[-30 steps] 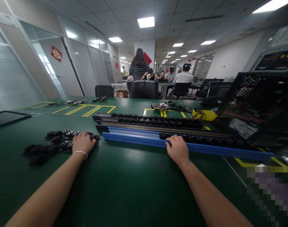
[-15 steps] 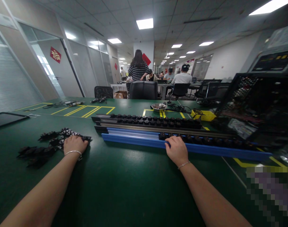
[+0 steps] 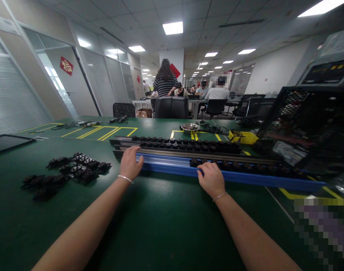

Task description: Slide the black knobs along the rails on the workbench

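Observation:
A long blue rail [image 3: 166,168] lies across the green table, with a row of black parts [image 3: 245,166] along its channel from the middle to the right. Over the rail's left end is my left hand [image 3: 130,164], its fingers curled and its thumb a little apart; what it holds, if anything, is hidden. My right hand [image 3: 211,180] is closed over the rail's front wall, fingertips by the leftmost black part of the row. Left of the rail lies a loose pile of black parts [image 3: 85,175], apart from both hands.
Behind the blue rail lie more dark rails [image 3: 174,151] with black parts. Further back are a metal bowl [image 3: 190,128], a yellow tray [image 3: 243,137] and cables [image 3: 211,128]. A black open-framed machine [image 3: 301,124] stands right; a dark tablet-like panel [image 3: 11,143] lies left. People sit and stand beyond.
My left hand has moved from the pile of black parts, right and slightly up, to the rail's left end. My right hand has stayed in place.

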Motion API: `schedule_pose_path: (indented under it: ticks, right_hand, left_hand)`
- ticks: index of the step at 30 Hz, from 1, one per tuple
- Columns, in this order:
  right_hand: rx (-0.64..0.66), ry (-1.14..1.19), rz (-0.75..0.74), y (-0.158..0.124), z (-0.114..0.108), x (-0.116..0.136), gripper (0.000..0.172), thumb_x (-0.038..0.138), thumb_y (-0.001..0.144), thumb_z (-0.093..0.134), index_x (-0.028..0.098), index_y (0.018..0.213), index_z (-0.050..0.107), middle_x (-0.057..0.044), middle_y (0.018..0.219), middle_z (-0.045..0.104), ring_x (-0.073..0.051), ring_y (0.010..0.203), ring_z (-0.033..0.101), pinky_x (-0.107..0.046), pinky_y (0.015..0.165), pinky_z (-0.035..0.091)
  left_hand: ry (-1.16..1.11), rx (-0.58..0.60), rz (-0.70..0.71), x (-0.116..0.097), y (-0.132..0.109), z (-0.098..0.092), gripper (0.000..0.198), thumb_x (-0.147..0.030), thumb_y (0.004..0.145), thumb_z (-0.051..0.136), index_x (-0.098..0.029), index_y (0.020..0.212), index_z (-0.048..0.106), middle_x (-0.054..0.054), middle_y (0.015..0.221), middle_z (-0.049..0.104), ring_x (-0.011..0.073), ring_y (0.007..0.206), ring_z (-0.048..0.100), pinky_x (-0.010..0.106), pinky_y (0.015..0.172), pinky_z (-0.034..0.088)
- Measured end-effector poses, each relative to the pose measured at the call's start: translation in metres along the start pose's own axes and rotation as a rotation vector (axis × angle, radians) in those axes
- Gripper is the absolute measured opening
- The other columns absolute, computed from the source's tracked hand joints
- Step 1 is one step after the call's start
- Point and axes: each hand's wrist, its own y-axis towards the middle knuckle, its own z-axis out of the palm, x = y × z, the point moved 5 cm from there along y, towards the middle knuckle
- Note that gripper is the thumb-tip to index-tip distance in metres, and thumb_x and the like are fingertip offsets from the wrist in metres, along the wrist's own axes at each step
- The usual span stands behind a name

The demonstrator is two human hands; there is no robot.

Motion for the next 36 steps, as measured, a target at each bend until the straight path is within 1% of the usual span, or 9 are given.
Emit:
schedule_pose_path:
  ticks: [3,6,8,11,14,17,22,30,36]
  right_hand:
    - [0.008,0.002,0.008,0.000,-0.001,0.001,0.015,0.020,0.080,0.051,0.019,0.084,0.066,-0.007,0.086,0.062,-0.021,0.086,0.049,-0.034,0.074,0.038]
    - [0.012,0.004,0.014,0.001,-0.002,0.001,0.016,0.020,0.081,0.051,0.018,0.084,0.066,-0.007,0.086,0.062,-0.021,0.086,0.049,-0.033,0.075,0.038]
    - [0.011,0.005,0.015,0.001,-0.003,0.001,0.016,0.021,0.081,0.051,0.018,0.084,0.066,-0.007,0.086,0.062,-0.021,0.086,0.049,-0.033,0.075,0.038]
    - [0.012,0.007,0.017,0.001,-0.003,0.001,0.017,0.020,0.081,0.049,0.018,0.084,0.066,-0.007,0.086,0.062,-0.021,0.085,0.048,-0.033,0.075,0.038]
    - [0.012,0.006,0.021,0.001,-0.002,0.000,0.018,0.020,0.080,0.048,0.018,0.083,0.066,-0.007,0.085,0.062,-0.020,0.084,0.048,-0.033,0.075,0.037]
    - [0.002,0.002,0.015,0.001,-0.002,0.000,0.018,0.018,0.080,0.048,0.018,0.081,0.066,-0.007,0.084,0.061,-0.020,0.084,0.048,-0.033,0.075,0.037]
    - [-0.013,-0.014,0.006,0.002,-0.001,0.001,0.018,0.017,0.079,0.048,0.017,0.077,0.065,-0.007,0.081,0.060,-0.019,0.081,0.046,-0.033,0.073,0.036]
    - [-0.021,-0.005,0.003,0.001,-0.002,0.001,0.017,0.017,0.079,0.048,0.017,0.077,0.065,-0.007,0.081,0.060,-0.020,0.082,0.046,-0.032,0.073,0.036]
    - [-0.028,-0.007,0.005,0.002,-0.002,0.001,0.017,0.016,0.080,0.047,0.017,0.077,0.064,-0.007,0.080,0.060,-0.019,0.082,0.046,-0.032,0.073,0.036]
  left_hand:
    - [-0.186,0.122,0.185,-0.067,-0.001,0.016,0.031,-0.029,0.084,0.045,-0.018,0.112,0.053,0.009,0.116,0.057,0.0215,0.114,0.048,0.035,0.103,0.035]
    - [-0.306,0.266,0.283,-0.122,-0.009,0.032,0.036,-0.031,0.085,0.047,-0.019,0.120,0.048,0.009,0.117,0.056,0.0209,0.113,0.050,0.035,0.100,0.039]
    - [-0.357,0.313,0.275,-0.146,-0.014,0.042,0.041,-0.031,0.086,0.047,-0.022,0.125,0.044,0.008,0.123,0.053,0.0204,0.115,0.050,0.034,0.099,0.040]
    - [-0.360,0.397,0.200,-0.166,-0.019,0.058,0.043,-0.035,0.086,0.047,-0.021,0.127,0.043,0.010,0.123,0.054,0.0218,0.111,0.054,0.034,0.095,0.043]
    - [-0.313,0.465,0.156,-0.175,-0.020,0.069,0.043,-0.040,0.087,0.047,-0.019,0.124,0.048,0.013,0.118,0.058,0.0253,0.108,0.056,0.037,0.092,0.044]
    - [-0.269,0.528,0.134,-0.179,-0.017,0.074,0.044,-0.047,0.087,0.044,-0.018,0.119,0.053,0.014,0.112,0.063,0.0269,0.105,0.059,0.040,0.089,0.045]
    - [-0.190,0.613,0.049,-0.181,-0.011,0.078,0.046,-0.053,0.085,0.043,-0.025,0.121,0.051,0.007,0.107,0.067,0.0240,0.099,0.062,0.036,0.085,0.047]
    - [-0.229,0.648,-0.055,-0.180,-0.005,0.085,0.044,-0.052,0.081,0.048,-0.029,0.118,0.055,0.004,0.107,0.068,0.0237,0.100,0.062,0.034,0.082,0.048]
    - [-0.232,0.593,-0.086,-0.181,-0.005,0.083,0.043,-0.050,0.078,0.051,-0.030,0.115,0.059,0.003,0.101,0.070,0.0240,0.096,0.063,0.035,0.081,0.048]
